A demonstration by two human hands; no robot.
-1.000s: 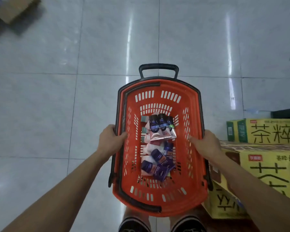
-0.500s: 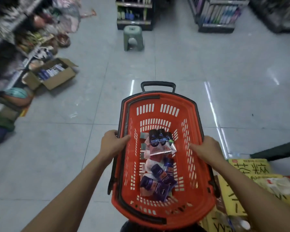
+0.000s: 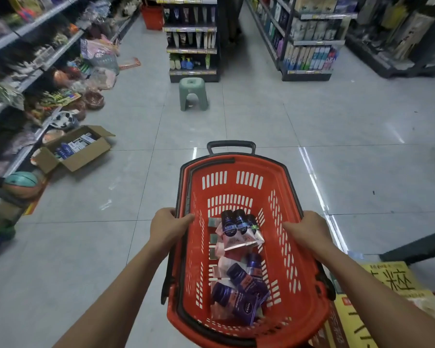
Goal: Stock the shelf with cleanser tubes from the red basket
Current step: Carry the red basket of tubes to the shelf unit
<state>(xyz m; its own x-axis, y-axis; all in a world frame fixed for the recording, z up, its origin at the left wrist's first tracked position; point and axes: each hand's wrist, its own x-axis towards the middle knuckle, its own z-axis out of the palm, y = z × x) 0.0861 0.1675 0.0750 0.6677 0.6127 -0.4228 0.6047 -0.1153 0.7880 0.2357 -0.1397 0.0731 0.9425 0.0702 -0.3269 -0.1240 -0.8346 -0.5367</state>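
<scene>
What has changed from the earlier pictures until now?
The view lifted from the floor to the aisle, so the green stool and shelves appeared. The left hand and right hand still grip the red basket; the cleanser tubes lie unmoved.

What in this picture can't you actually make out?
Head view, the only one:
- How many tubes there are: they lie piled in the basket, hiding each other.
- The left hand fingers: curled under the rim.
- Labels on the far shelf: too small and blurred.
- The yellow cartons: cut off by the right and bottom edges.
- The person's feet: covered by the basket.
</scene>
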